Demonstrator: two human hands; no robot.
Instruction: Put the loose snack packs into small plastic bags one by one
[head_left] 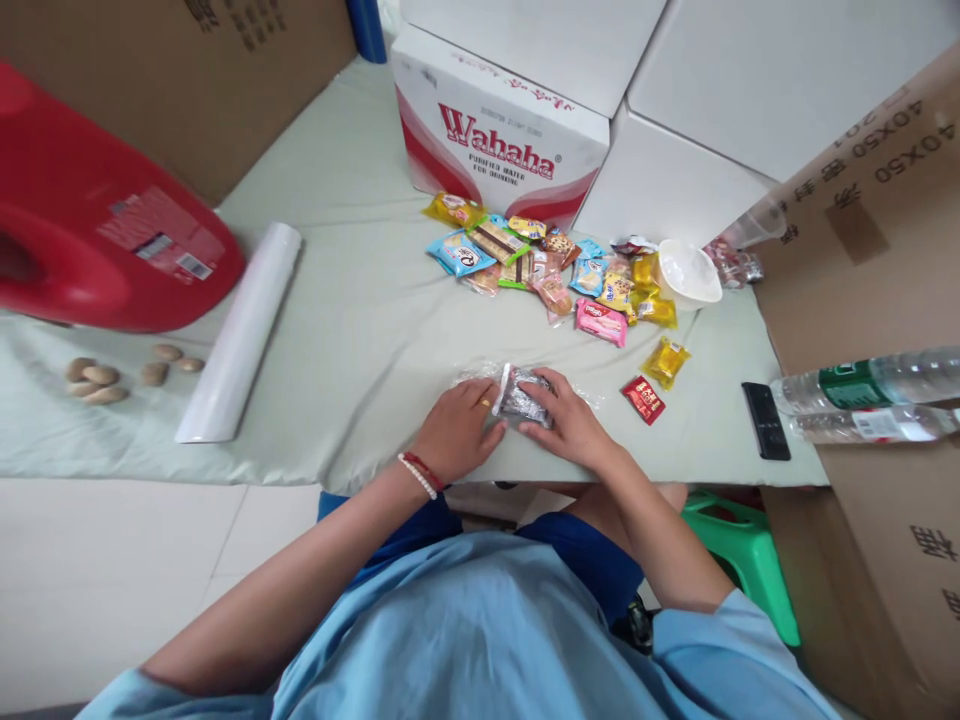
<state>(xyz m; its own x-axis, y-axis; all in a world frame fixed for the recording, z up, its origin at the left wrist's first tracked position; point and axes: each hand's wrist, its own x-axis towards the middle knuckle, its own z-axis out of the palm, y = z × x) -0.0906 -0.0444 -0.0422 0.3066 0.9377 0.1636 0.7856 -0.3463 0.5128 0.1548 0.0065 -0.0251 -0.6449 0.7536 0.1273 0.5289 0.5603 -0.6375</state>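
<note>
In the head view, a small silvery packet (517,397) lies on crumpled clear plastic film (474,373) near the table's front edge. My right hand (568,422) is closed over the packet's right side, fingers on top and thumb at the near edge. My left hand (459,428) lies on the film just left of the packet, fingers stretched out and thumb apart. The packet's print is too small to read, and part of it is under my right fingers. A red sachet (643,400) and a yellow packet (666,362) lie right of my hands.
Wrapped snacks (499,242) are heaped before a Wahaha carton (502,140). Beside them sits a white bowl (690,274). A film roll (241,335), potato-like lumps (94,380) and a red jug (112,220) are left; a black phone (765,420) and bottles (862,385) right.
</note>
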